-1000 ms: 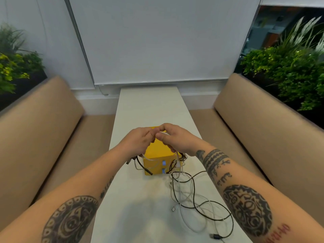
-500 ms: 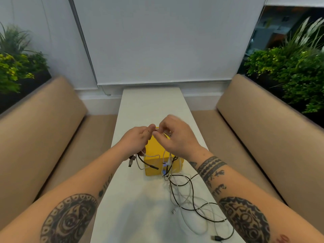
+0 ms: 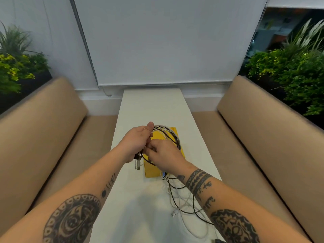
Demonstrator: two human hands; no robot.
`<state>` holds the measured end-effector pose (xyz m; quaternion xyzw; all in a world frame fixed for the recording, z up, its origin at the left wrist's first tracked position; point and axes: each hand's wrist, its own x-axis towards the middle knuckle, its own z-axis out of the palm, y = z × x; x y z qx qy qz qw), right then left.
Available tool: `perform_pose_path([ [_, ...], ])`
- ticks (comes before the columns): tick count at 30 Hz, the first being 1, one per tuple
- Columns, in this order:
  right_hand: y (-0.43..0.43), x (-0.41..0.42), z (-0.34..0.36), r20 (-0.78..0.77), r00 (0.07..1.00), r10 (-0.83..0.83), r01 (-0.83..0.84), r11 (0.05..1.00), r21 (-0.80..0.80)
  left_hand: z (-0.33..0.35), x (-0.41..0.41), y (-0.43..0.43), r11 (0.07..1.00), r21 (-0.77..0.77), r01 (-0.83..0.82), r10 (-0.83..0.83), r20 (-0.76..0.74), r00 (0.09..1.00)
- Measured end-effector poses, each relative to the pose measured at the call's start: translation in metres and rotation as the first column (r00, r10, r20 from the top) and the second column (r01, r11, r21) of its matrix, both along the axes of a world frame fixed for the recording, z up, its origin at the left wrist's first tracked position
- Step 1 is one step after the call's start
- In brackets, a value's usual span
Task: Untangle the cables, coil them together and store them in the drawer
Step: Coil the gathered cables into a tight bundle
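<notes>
My left hand (image 3: 135,141) grips a coil of black and white cables (image 3: 169,133) above the small yellow drawer box (image 3: 152,170). The thumb points up beside the loop, and two plugs (image 3: 138,161) hang below this hand. My right hand (image 3: 164,156) is just right of it, fingers curled on the cables at the bottom of the loop. From under the right wrist the loose black and white cable lengths (image 3: 182,200) trail down onto the white table (image 3: 140,109). The drawer front is mostly hidden by my hands.
Tan padded benches (image 3: 52,123) run along both sides of the narrow table. Plants (image 3: 289,67) stand behind each bench back. A white blind covers the window at the table's far end. A black plug (image 3: 218,241) lies at the table's near edge.
A loop of cable has formed over the drawer box. My right hand swept from beside the left hand's top down to the loop's bottom. Less slack lies on the table.
</notes>
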<state>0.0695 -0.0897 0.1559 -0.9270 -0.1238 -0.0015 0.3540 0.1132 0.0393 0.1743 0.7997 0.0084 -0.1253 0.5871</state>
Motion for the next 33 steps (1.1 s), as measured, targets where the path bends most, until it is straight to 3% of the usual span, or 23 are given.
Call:
perform_pose_path([
  [2, 0.003, 0.000, 0.000, 0.021, 0.994, -0.104, 0.102, 0.991, 0.091, 0.000, 0.001, -0.001, 0.999, -0.038, 0.005, -0.005, 0.004, 1.000],
  [6, 0.005, 0.005, 0.004, -0.046, 0.986, -0.162, 0.168, 0.967, 0.190, 0.002, -0.001, -0.004, 1.000, 0.010, -0.010, 0.010, 0.006, 1.000],
  [9, 0.001, 0.008, 0.007, -0.188, 0.974, -0.125, 0.187, 0.913, 0.361, 0.004, 0.000, -0.004, 1.000, -0.003, 0.009, -0.009, -0.022, 1.000],
  [12, -0.008, 0.010, 0.011, -0.241, 0.967, -0.079, 0.161, 0.926, 0.342, 0.002, 0.001, -0.002, 1.000, 0.024, -0.007, 0.007, -0.024, 1.000],
  [14, -0.019, 0.016, 0.012, -0.117, 0.974, -0.196, 0.223, 0.927, 0.302, 0.000, 0.002, 0.000, 1.000, 0.002, -0.026, 0.026, -0.033, 0.999],
  [16, -0.030, 0.021, 0.013, 0.171, 0.941, -0.291, 0.236, 0.930, 0.283, -0.003, 0.001, 0.003, 0.999, -0.041, -0.017, 0.015, -0.045, 0.999],
  [18, -0.036, 0.025, 0.017, 0.380, 0.914, -0.143, 0.106, 0.988, 0.116, -0.004, -0.003, 0.004, 0.999, -0.025, 0.033, -0.033, -0.027, 0.999],
  [19, -0.038, 0.028, 0.019, 0.332, 0.943, -0.030, 0.020, 0.999, 0.033, -0.001, -0.005, 0.003, 0.997, 0.010, 0.075, -0.075, -0.002, 0.997],
  [22, -0.037, 0.034, 0.027, -0.113, 0.980, 0.165, -0.165, 0.986, 0.014, 0.007, -0.009, 0.004, 0.951, 0.232, 0.205, -0.225, 0.064, 0.972],
  [27, -0.050, 0.041, 0.037, -0.274, 0.935, 0.226, -0.263, 0.959, -0.104, 0.000, -0.003, 0.015, 0.877, 0.317, 0.360, -0.408, 0.100, 0.907],
  [33, -0.062, 0.040, 0.035, -0.449, 0.848, 0.281, -0.282, 0.957, 0.067, 0.003, 0.001, 0.024, 0.789, 0.502, 0.355, -0.490, 0.166, 0.856],
])
